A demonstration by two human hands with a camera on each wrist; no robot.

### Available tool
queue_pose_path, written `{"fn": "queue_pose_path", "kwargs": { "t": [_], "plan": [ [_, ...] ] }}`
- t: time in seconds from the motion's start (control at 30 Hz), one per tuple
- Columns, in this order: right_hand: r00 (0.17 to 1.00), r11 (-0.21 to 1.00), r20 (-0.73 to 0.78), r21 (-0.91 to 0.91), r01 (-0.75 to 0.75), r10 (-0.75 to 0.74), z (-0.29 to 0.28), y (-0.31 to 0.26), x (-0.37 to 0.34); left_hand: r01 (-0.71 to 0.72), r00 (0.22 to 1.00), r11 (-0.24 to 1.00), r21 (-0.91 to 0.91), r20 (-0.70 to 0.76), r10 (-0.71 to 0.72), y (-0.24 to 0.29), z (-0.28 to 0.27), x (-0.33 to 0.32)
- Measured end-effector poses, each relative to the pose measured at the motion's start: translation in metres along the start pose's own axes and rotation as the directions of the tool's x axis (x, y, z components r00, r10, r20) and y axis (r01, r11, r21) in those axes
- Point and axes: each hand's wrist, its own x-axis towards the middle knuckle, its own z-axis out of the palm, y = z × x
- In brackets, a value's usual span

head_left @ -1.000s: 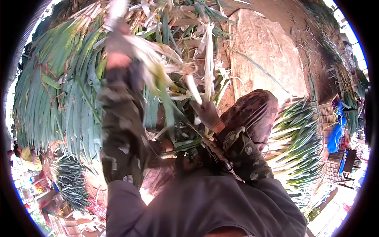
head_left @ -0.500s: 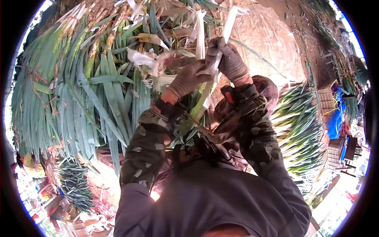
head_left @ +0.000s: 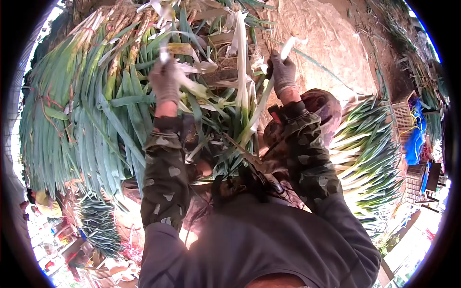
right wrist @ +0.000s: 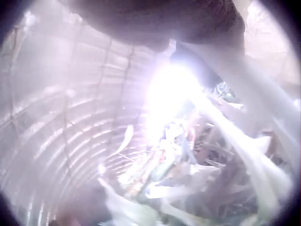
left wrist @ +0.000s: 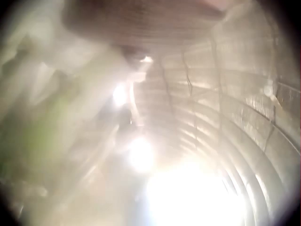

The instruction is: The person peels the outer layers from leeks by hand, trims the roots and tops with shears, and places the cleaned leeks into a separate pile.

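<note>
My gloved right hand (head_left: 283, 73) grips a leek (head_left: 288, 48), its white end sticking up past the fingers and its paler green length slanting down toward the lap. In the right wrist view the dark glove (right wrist: 183, 23) fills the top, with the pale stalk (right wrist: 265, 87) running down to the right. My gloved left hand (head_left: 164, 85), blurred, is apart from it at the left. Its fingers hold a pale leek leaf (head_left: 192, 87) that trails down right. Between the hands stands another white leek (head_left: 241, 62). The left wrist view is mostly blur.
A large heap of long green leeks (head_left: 67, 125) lies at the left. Torn leaves litter the ground ahead. A brown sheet (head_left: 321, 48) spreads at the upper right. Trimmed leeks (head_left: 365, 163) are stacked at the right, beside a wicker basket (head_left: 401, 115).
Both hands came together on the leek half a second ago. Since then the left hand has swung away left with a pale leaf, while the right has dropped slightly, still gripping the leek.
</note>
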Motion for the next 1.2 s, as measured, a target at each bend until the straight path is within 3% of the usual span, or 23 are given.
{"fn": "queue_pose_path", "kwargs": {
  "t": [0.03,0.07,0.1,0.17,0.2,0.23,0.27,0.3,0.33,0.37,0.43,0.53,0.6,0.67,0.7,0.77,0.8,0.9,0.93,0.97,1.0,1.1,1.2],
  "plan": [
    [0.995,0.996,-0.077,0.059,-0.062,0.066,0.004,-0.002,-0.001,-0.134,0.989,0.991,0.007,0.061,0.133,-0.029,-0.014,0.033],
    [0.996,0.997,-0.035,-0.028,-0.079,0.078,0.005,0.007,0.005,-0.212,0.977,0.884,0.417,0.109,0.183,-0.013,-0.015,0.032],
    [0.996,0.989,0.005,-0.115,-0.089,0.09,0.008,0.013,0.008,-0.266,0.963,0.612,0.745,0.173,0.207,0.005,-0.011,0.026],
    [0.986,0.987,0.044,-0.046,-0.156,0.158,0.016,0.024,0.01,-0.499,0.811,0.269,0.824,0.335,0.48,0.002,0.016,0.011],
    [0.986,0.985,0.025,-0.048,-0.163,0.164,0.02,0.027,0.01,-0.493,0.841,0.298,0.818,0.358,0.406,-0.004,0.037,0.006],
    [0.986,0.985,0.006,-0.05,-0.168,0.168,0.022,0.03,0.011,-0.424,0.905,0.631,0.649,0.328,0.27,-0.005,0.061,-0.001],
    [0.987,0.987,0.007,-0.037,-0.158,0.158,0.022,0.035,0.012,-0.527,0.85,0.62,0.581,0.351,0.393,-0.002,0.082,-0.016],
    [0.989,0.989,0.01,-0.023,-0.147,0.147,0.023,0.04,0.012,-0.464,0.873,0.654,0.597,0.434,0.223,0.0,0.098,-0.017],
    [0.991,0.991,0.012,-0.008,-0.136,0.136,0.024,0.046,0.015,-0.601,0.799,0.535,0.595,0.461,0.385,-0.014,0.115,-0.018],
    [0.993,0.992,0.026,-0.04,-0.116,0.117,0.024,0.052,0.018,-0.526,0.834,0.609,0.594,0.5,0.233,-0.02,0.134,-0.018],
    [0.995,0.991,0.054,-0.11,-0.08,0.086,0.021,0.065,0.024,-0.433,0.831,0.757,0.489,0.541,0.126,-0.044,0.165,-0.014],
    [0.986,0.986,0.099,-0.112,-0.121,0.132,0.019,0.067,0.026,-0.375,0.872,0.716,0.59,0.487,0.055,-0.079,0.188,-0.003],
    [0.972,0.977,0.1,-0.032,-0.21,0.212,0.019,0.054,0.017,-0.282,0.879,0.825,0.489,0.477,0.018,-0.074,0.18,-0.006],
    [0.978,0.989,0.153,0.029,-0.144,0.138,0.021,0.046,0.008,-0.148,0.874,0.928,0.342,0.484,-0.039,-0.053,0.154,-0.019],
    [0.977,0.991,0.186,0.063,-0.114,0.101,0.024,0.047,0.007,-0.14,0.882,0.987,0.078,0.462,0.088,-0.045,0.14,-0.033],
    [0.947,0.988,0.302,0.075,-0.136,0.107,0.028,0.048,0.002,-0.04,0.836,0.996,0.074,0.548,-0.008,-0.043,0.112,-0.043],
    [0.93,0.992,0.351,0.033,-0.125,0.106,0.03,0.04,-0.006,0.059,0.797,0.997,-0.044,0.604,-0.021,-0.046,0.103,-0.05],
    [0.901,0.998,0.434,0.062,-0.016,-0.013,0.043,0.036,-0.023,-0.038,0.857,0.999,0.033,0.515,0.015,-0.039,0.088,-0.068],
    [0.907,0.994,0.411,0.101,0.048,-0.086,0.048,0.038,-0.029,-0.159,0.878,0.934,0.321,0.479,-0.015,-0.034,0.083,-0.071],
    [0.911,0.984,0.381,0.137,0.114,-0.159,0.052,0.035,-0.036,-0.193,0.895,0.914,0.357,0.445,0.014,-0.033,0.083,-0.075],
    [0.927,0.995,0.375,0.103,-0.015,-0.025,0.051,0.025,-0.043,-0.224,0.908,0.893,0.392,0.416,0.045,-0.033,0.085,-0.079],
    [0.949,0.989,0.288,-0.042,0.144,-0.126,0.055,0.027,-0.041,-0.298,0.906,0.846,0.442,0.411,0.104,-0.03,0.091,-0.092],
    [0.952,0.975,0.266,-0.114,0.188,-0.152,0.054,0.018,-0.042,-0.398,0.896,0.786,0.473,0.384,0.223,-0.021,0.097,-0.108]
  ]
}}
